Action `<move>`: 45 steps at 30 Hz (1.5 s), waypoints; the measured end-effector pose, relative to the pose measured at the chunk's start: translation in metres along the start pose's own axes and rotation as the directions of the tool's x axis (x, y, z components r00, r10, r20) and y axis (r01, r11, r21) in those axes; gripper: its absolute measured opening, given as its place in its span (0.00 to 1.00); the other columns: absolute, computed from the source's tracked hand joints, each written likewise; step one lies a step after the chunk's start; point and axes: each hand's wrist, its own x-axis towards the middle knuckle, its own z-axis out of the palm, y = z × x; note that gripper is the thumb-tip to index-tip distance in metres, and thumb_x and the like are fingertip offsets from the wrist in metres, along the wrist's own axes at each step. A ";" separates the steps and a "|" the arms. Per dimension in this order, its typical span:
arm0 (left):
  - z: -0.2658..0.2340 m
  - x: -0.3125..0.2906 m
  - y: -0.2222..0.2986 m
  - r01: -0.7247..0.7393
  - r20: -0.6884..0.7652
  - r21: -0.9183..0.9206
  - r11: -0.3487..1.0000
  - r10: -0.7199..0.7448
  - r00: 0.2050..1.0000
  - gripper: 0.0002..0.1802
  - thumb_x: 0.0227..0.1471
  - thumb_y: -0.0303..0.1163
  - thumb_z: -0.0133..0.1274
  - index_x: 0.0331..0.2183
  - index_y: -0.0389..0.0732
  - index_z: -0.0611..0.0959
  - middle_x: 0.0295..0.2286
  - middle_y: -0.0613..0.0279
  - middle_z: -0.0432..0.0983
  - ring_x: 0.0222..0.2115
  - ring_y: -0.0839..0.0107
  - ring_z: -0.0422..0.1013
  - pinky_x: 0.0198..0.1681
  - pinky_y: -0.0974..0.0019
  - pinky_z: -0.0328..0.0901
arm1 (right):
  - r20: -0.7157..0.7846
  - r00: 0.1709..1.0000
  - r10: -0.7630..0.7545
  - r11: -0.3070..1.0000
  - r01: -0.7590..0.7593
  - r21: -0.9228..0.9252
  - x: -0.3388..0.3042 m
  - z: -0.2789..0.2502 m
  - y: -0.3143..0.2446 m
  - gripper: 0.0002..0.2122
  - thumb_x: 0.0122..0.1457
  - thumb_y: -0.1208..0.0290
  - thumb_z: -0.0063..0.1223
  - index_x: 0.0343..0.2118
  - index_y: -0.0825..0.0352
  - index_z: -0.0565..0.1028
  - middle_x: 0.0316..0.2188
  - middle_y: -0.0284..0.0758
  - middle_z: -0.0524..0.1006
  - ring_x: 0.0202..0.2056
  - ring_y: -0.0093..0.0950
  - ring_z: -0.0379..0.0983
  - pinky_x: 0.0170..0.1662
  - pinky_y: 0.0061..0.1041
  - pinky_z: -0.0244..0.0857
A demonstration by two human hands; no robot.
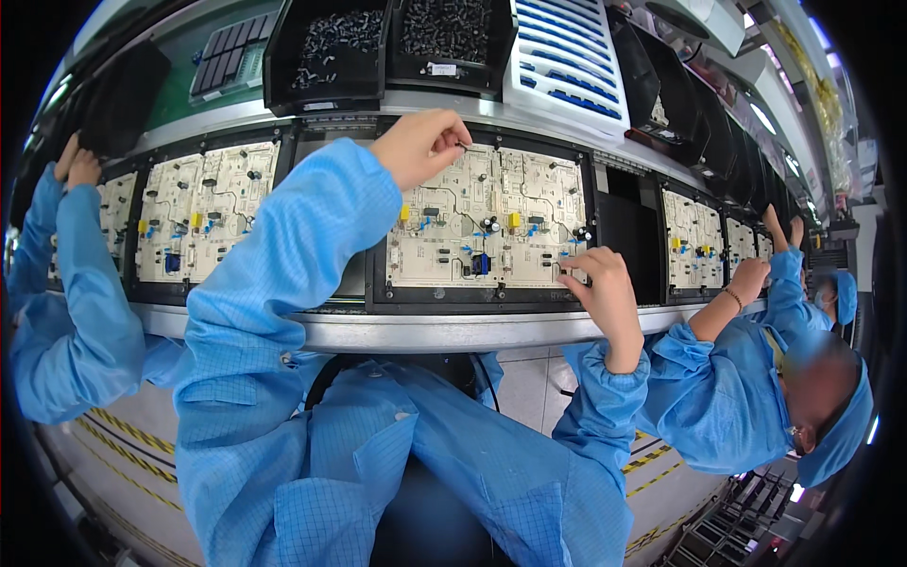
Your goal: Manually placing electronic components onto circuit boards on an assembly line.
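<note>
A cream circuit board (491,222) with small black, blue and yellow parts lies in a black carrier on the conveyor in front of me. My left hand (420,146) hovers over the board's upper left corner, its fingers pinched on a tiny dark component. My right hand (605,283) rests on the board's lower right corner, fingertips pressing a small part near the edge. Both my arms wear light blue sleeves.
Black bins (326,47) of small dark components and a white-and-blue rack (567,57) sit above the line. Another board (203,208) lies to the left, more boards (694,236) to the right. Co-workers in blue stand at the far left (66,274) and the right (756,378).
</note>
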 end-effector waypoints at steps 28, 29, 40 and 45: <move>0.001 -0.051 0.024 0.196 0.016 -0.547 0.814 -0.224 0.974 0.11 0.54 0.26 0.39 0.39 0.34 0.72 0.21 0.69 0.66 0.25 0.82 0.62 0.32 0.77 0.61 | -0.061 0.998 -0.010 0.992 0.003 -0.127 0.243 -0.001 0.094 0.10 0.41 0.71 0.58 0.29 0.64 0.76 0.27 0.42 0.74 0.31 0.37 0.71 0.36 0.30 0.64; 0.000 -0.057 0.026 0.196 0.014 -0.546 0.814 -0.225 0.974 0.11 0.54 0.26 0.39 0.39 0.34 0.72 0.21 0.69 0.66 0.25 0.82 0.62 0.32 0.77 0.61 | -0.043 0.998 -0.036 0.982 0.027 -0.188 0.244 -0.003 0.089 0.09 0.41 0.71 0.58 0.29 0.63 0.76 0.29 0.42 0.74 0.32 0.37 0.70 0.36 0.30 0.64; 0.010 -0.050 0.024 0.237 0.013 -0.704 0.669 -0.321 0.947 0.09 0.51 0.26 0.46 0.36 0.34 0.70 0.28 0.58 0.74 0.29 0.74 0.70 0.35 0.73 0.65 | -0.207 0.957 -0.204 0.961 0.155 -0.230 0.235 0.018 0.106 0.08 0.45 0.74 0.54 0.30 0.67 0.72 0.31 0.40 0.72 0.35 0.39 0.68 0.40 0.32 0.62; 0.020 -0.027 0.024 0.194 -0.068 -0.140 0.971 -0.204 0.977 0.07 0.40 0.27 0.57 0.27 0.39 0.80 0.24 0.66 0.72 0.23 0.78 0.65 0.32 0.76 0.63 | -0.238 0.961 -0.139 0.975 0.090 -0.204 0.230 0.018 0.103 0.07 0.46 0.74 0.52 0.30 0.67 0.72 0.30 0.39 0.74 0.36 0.39 0.67 0.40 0.32 0.62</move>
